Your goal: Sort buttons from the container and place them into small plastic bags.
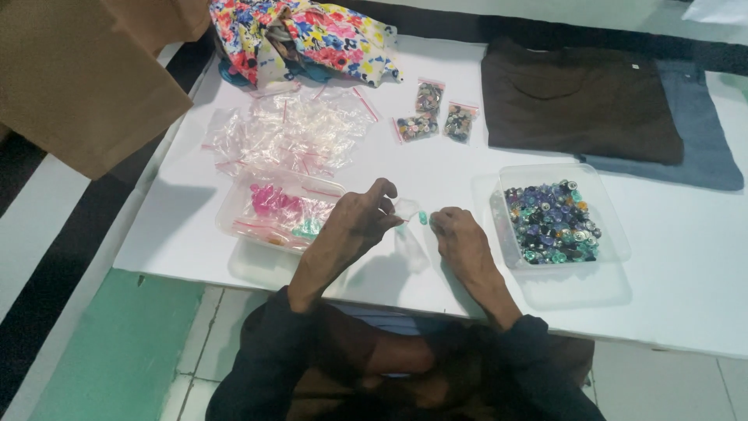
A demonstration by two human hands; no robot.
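Left hand [354,226] pinched a small clear zip bag [407,234] open; right hand [460,238] gripped a teal button [423,217] at its mouth; button could slip and roll off the white table [686,257].

Clear glossy plastic bag [408,234]; glossy buttons [552,223] in clear plastic tub [615,234]; smooth matt table [686,265]; matt brown cloth [576,101].

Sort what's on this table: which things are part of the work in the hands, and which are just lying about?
In use:
left hand holding a small clear bag
right hand pinching a green button
tub of mixed buttons
pile of empty clear bags
three filled button bags
tub of pink and green pieces

Lying about:
floral cloth
brown garment
grey-blue garment
brown paper
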